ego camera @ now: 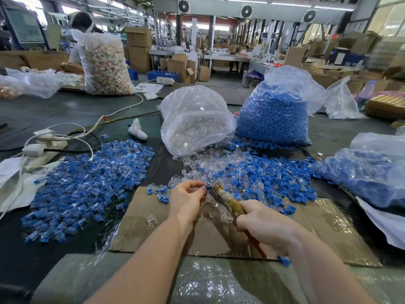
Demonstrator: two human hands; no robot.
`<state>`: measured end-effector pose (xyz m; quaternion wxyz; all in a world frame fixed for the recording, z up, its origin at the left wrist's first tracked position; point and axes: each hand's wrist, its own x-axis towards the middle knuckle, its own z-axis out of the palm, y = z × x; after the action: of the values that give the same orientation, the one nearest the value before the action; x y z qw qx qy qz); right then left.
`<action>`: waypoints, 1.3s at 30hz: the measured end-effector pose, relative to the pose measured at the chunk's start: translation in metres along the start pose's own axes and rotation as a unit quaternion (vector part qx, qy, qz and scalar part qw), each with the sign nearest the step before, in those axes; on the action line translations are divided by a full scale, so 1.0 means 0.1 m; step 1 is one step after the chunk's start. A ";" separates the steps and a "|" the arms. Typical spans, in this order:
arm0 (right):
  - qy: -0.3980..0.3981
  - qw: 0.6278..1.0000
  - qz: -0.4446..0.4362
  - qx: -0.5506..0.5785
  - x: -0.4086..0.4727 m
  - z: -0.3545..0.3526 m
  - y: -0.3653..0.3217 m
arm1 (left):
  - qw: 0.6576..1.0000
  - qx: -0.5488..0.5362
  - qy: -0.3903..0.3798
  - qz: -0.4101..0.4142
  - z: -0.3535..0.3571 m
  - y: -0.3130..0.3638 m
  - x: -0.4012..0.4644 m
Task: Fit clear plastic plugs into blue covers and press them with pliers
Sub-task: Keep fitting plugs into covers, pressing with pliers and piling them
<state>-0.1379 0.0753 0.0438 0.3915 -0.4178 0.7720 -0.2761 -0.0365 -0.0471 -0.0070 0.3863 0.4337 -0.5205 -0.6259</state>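
Hundreds of assembled pieces, blue covers with clear plugs seated in them, lie heaped in a finished pile [87, 185] out to the left of the hands, a sign that the job is well under way but, judging by the stock remaining, far from over. At centre, the left hand [186, 199] pinches a small clear-and-blue piece [202, 189] between curled fingertips and offers it to the nose of the pliers [228, 200], whose worn, tape-wrapped handles the right hand [260, 224] grips firmly; whether the jaws are already biting on the piece cannot be told from this angle. Just beyond the hands a mixed scatter of loose plugs and covers [252, 172] spreads over the tabletop, and one stray clear plug [151, 219] rests on the flattened cardboard [140, 227] just left of the left wrist. Farther ahead stand a bag of clear plugs [195, 121] and, to its right, a bulging bag of blue covers [276, 115]; another bag of blue parts [370, 172] sits off to the right of the right hand, so a large supply appears still unworked. A second person [81, 36] sits far off to the left beside a bag of pale parts. No brand name, label or legible writing can be made out on the bags, tool or cartons.
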 end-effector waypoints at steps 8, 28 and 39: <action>-0.061 0.997 -0.005 0.054 -0.07 -0.04 -0.07 | 1.000 -0.020 0.006 -0.014 -0.02 -0.02 0.05; 0.094 0.992 -0.084 -0.004 0.02 0.12 0.07 | 0.997 0.035 0.060 0.030 -0.03 0.04 -0.03; 0.295 0.944 0.075 -0.125 0.15 -0.39 0.56 | 0.802 0.543 0.206 0.138 -0.79 0.05 0.29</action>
<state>-0.2002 0.0940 0.0170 0.1108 -0.3040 0.9104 -0.2578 0.0291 -0.1003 -0.0122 0.2678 0.6151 -0.7376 -0.0765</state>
